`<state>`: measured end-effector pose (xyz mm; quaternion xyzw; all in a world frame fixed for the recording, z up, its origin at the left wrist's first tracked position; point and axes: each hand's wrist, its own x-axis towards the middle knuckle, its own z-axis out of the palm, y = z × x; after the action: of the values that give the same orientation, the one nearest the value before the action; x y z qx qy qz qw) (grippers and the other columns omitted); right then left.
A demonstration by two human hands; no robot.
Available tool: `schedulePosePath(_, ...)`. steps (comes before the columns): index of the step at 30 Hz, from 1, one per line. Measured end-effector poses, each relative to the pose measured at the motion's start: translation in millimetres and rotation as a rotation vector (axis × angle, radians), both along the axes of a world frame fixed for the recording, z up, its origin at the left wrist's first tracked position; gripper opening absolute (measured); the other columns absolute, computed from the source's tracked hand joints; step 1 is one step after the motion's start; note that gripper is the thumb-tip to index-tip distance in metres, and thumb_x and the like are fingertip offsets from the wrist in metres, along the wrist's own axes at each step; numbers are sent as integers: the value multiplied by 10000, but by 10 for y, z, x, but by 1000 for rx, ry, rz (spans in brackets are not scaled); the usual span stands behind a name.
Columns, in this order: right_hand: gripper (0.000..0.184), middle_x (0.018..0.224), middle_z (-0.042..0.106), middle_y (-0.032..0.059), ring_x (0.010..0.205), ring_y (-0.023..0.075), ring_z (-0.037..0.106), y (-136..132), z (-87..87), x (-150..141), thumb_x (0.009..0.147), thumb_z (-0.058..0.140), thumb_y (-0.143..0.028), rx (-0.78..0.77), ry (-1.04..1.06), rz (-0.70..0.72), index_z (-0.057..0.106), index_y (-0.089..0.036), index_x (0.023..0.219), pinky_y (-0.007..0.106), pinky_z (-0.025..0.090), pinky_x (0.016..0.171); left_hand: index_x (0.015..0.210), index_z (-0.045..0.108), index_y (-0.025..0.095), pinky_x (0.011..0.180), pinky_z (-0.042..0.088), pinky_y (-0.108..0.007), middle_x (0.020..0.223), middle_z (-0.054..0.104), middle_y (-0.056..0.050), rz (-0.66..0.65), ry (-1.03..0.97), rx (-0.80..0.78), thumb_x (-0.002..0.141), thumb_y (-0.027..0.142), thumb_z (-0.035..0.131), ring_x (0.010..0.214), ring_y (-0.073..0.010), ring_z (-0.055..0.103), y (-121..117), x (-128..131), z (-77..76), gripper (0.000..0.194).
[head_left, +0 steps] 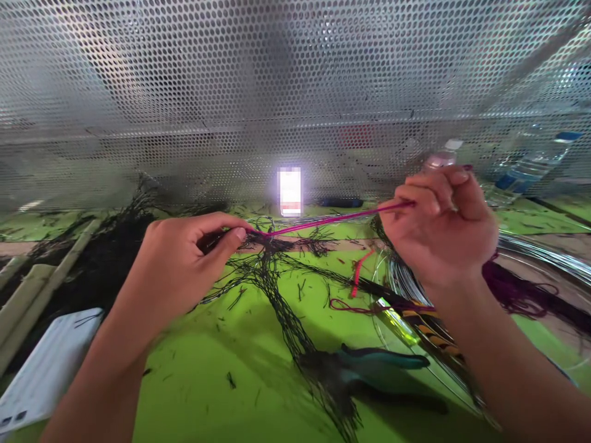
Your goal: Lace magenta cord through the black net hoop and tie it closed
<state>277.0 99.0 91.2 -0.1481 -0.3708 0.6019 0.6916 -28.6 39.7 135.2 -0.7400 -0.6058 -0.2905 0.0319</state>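
My left hand [189, 258] pinches a bundle of dark wire-like strands [268, 243] between thumb and fingers, left of the middle. From that pinch a magenta thread [323, 224] runs taut, slightly upward to the right. Its other end is caught in the curled fingers of my right hand [441, 224], raised with the palm side showing. More dark strands fan out below the left hand and trail down toward pliers [388, 366] with dark teal handles. The plier jaws overlap the strands.
A perforated metal panel [258, 80] stands behind the green table [198, 381]. A white flat object [50, 363] and wooden strips [41, 289] lie left. Coiled silvery wire [401, 277], purple thread [517, 292] and a plastic bottle [530, 166] are right. A bright pixelated rectangle [290, 191] stands behind the strands.
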Motion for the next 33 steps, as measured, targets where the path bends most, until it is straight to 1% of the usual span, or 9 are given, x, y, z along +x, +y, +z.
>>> schedulePosePath(5, 474, 500, 491, -108, 447, 10, 381, 104, 26, 246, 1070, 303, -261, 106, 68, 9, 662, -301, 761, 401, 414, 586, 981, 809, 319, 544, 380, -296, 551, 654, 66, -12, 15, 46, 934, 443, 606, 424, -117, 463, -22, 32, 9, 242)
schedulePosePath(8, 437, 458, 367, -82, 386, 16, 281, 201, 32, 372, 1058, 358, -305, 102, -281, -122, 642, -262, 729, 373, 342, 517, 955, 806, 309, 541, 381, -285, 519, 621, 78, -13, 12, 57, 923, 412, 618, 407, -103, 442, -43, 54, 26, 217)
schedulePosePath(11, 260, 525, 424, -51, 467, 70, 365, 154, 16, 250, 941, 619, -292, 121, -734, -331, 640, -214, 694, 339, 276, 482, 956, 804, 303, 527, 375, -272, 545, 646, 78, -13, -8, 13, 925, 431, 621, 421, -100, 458, -57, 91, 35, 226)
schedulePosePath(14, 86, 709, 596, -4, 633, 124, 517, -113, -15, -125, 903, 700, -279, 351, -984, -479, 699, -200, 870, 310, 385, 571, 961, 804, 306, 522, 372, -264, 570, 670, 82, -26, -17, -20, 932, 448, 617, 416, -90, 460, -73, 147, 28, 237)
schedulePosePath(16, 190, 916, 695, 48, 840, 186, 627, -337, -49, -405, 921, 687, -330, 580, -1209, -507, 711, -182, 1038, 337, 464, 695, 961, 802, 318, 526, 380, -256, 533, 643, 98, -40, -29, -31, 932, 439, 624, 395, -81, 444, -92, 192, 20, 217)
schedulePosePath(18, 300, 1050, 720, 76, 953, 217, 657, -506, -101, -621, 938, 672, -356, 639, -1307, -500, 690, -157, 1162, 363, 492, 771, 959, 800, 331, 533, 391, -251, 534, 646, 112, -70, -32, -35, 930, 419, 635, 388, -75, 439, -116, 240, 13, 189)
schedulePosePath(22, 132, 945, 729, 42, 837, 160, 667, -571, -207, -773, 964, 625, -217, 594, -1228, -377, 724, -161, 1031, 314, 487, 704, 972, 797, 336, 555, 423, -238, 754, 778, 110, -144, -15, -34, 936, 386, 638, 496, -84, 576, -160, 314, 4, 170)
schedulePosePath(27, 134, 767, 700, -9, 679, 100, 605, -491, -176, -688, 904, 662, -88, 530, -1081, -324, 752, -174, 854, 254, 429, 592, 973, 799, 332, 573, 436, -228, 819, 799, 106, -174, -20, -36, 935, 358, 650, 548, -87, 625, -164, 321, -3, 156)
schedulePosePath(33, 107, 766, 671, 0, 688, 128, 584, -453, -49, -531, 919, 679, -194, 368, -907, -170, 723, -215, 824, 285, 443, 612, 943, 811, 324, 522, 383, -263, 499, 633, 93, -70, -8, -58, 931, 447, 621, 366, -88, 414, -108, 200, -3, 226)
